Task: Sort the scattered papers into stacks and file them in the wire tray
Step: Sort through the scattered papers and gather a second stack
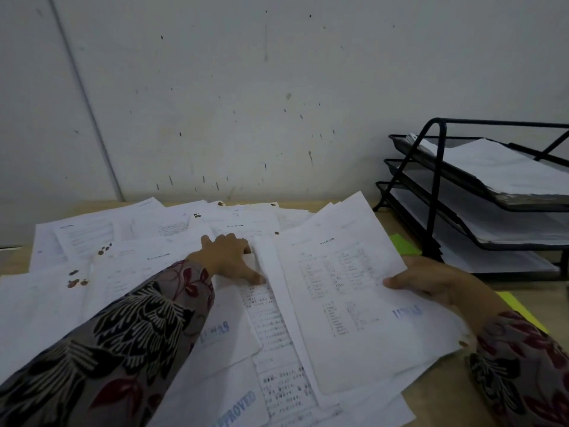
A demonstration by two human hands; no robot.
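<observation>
Gripping one sheet (338, 288) by its edge, right hand (437, 285) sits near wire tray (431, 192); left hand (228, 257) seemingly pinches scattered papers (123, 272)

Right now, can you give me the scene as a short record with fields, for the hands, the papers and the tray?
left hand: rests on the scattered papers, grip unclear
right hand: holds a sheaf of sheets by its right edge, thumb on top
scattered papers: overlapping, cover much of the wooden desk
wire tray: black, three tiers, at the right; papers in the top tier
</observation>
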